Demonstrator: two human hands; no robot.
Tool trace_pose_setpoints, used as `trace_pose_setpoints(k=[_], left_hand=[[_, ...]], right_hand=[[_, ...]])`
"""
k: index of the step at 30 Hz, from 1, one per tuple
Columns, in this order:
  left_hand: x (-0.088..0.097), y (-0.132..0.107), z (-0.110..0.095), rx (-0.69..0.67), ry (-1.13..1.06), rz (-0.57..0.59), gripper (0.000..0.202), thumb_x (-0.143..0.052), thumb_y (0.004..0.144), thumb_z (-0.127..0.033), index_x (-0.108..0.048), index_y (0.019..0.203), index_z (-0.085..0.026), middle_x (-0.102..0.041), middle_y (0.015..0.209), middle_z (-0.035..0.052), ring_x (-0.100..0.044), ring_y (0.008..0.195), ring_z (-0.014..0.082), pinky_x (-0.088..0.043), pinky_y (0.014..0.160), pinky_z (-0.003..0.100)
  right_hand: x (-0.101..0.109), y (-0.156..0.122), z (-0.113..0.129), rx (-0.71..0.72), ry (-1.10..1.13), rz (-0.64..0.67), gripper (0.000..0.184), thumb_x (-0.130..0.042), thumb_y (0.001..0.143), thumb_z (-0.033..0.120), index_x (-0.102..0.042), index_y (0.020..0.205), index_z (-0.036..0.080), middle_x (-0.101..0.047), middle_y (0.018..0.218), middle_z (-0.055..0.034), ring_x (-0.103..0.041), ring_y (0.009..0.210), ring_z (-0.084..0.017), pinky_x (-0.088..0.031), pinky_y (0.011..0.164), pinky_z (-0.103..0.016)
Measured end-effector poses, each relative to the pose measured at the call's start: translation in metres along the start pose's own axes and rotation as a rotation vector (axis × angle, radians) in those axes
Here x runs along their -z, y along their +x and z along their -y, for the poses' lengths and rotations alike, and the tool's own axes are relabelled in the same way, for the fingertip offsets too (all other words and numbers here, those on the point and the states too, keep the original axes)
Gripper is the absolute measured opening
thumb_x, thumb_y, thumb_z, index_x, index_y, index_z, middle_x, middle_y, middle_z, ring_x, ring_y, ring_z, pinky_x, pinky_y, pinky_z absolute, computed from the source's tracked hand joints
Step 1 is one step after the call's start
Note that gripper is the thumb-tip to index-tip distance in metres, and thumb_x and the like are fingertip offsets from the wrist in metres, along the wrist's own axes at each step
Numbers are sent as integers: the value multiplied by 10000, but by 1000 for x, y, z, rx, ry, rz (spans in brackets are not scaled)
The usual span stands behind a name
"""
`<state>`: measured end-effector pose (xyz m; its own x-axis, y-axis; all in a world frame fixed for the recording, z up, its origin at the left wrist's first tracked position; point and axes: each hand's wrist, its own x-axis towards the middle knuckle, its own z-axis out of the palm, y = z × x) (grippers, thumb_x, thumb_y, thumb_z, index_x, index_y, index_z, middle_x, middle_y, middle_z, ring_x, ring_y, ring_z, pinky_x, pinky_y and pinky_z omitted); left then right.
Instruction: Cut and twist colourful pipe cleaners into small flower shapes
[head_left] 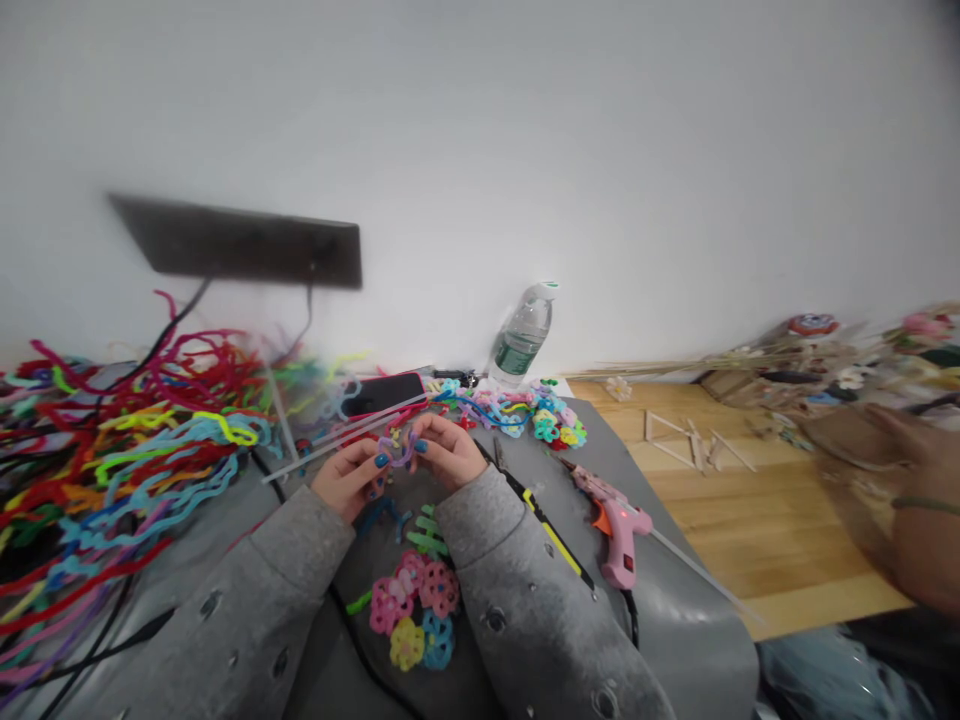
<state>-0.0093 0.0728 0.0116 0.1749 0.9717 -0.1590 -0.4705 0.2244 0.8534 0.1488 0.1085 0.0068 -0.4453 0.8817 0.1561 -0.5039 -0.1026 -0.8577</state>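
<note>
A bent purple pipe cleaner (400,452) is stretched between my two hands above the grey mat. One end is pinched in the fingertips of my left hand (351,476). The fingers of my right hand (448,453) close on its other end. Below my wrists lie pipe-cleaner flowers in pink (390,603), yellow (407,643) and blue (438,640), beside a green zigzag pipe cleaner (428,533). Close to my right hand rests a yellow-and-black pen-like tool (559,540).
Loose pipe cleaners (187,440) heap on the left. A pink glue gun (619,525) with its stick lies right. A water bottle (523,335), a phone (384,394) and finished pipe-cleaner pieces (559,420) stand behind. Another person's hand (911,450) is at the wooden table (720,540).
</note>
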Motion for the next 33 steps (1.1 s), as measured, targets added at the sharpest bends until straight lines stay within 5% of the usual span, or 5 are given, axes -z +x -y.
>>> trace_pose_setpoints(k=[13, 20, 29, 33], left_hand=[[0, 0, 1, 54, 92, 28, 374, -773, 595, -426, -549, 578, -127, -531, 501, -29, -421, 388, 37, -320, 374, 151], [-2, 0, -1, 51, 124, -10, 385, -796, 563, -430, -574, 695, -145, -538, 486, -53, -435, 367, 39, -330, 362, 141], [-4, -2, -2, -226, 383, -37, 285, -790, 576, -330, -654, 759, -158, -629, 630, -5, -565, 527, 103, -436, 454, 179], [-5, -2, -3, -239, 440, -54, 206, -773, 585, -281, -678, 727, -166, -626, 610, 0, -566, 536, 118, -451, 482, 199]], right_hand=[[0, 1, -7, 130, -366, -30, 315, -703, 692, 449, -573, 797, 182, -561, 723, -7, -547, 565, -115, -489, 510, -250], [0, 1, -7, 167, -446, -67, 204, -671, 713, 337, -568, 790, 180, -549, 707, 2, -505, 527, -93, -448, 466, -218], [-2, 0, -3, 95, -405, -129, 241, -685, 691, 340, -517, 767, 185, -515, 555, 57, -451, 391, -57, -392, 345, -166], [-3, -2, -1, 36, -379, -146, 269, -689, 695, 365, -499, 774, 191, -492, 458, 85, -427, 313, -54, -356, 279, -148]])
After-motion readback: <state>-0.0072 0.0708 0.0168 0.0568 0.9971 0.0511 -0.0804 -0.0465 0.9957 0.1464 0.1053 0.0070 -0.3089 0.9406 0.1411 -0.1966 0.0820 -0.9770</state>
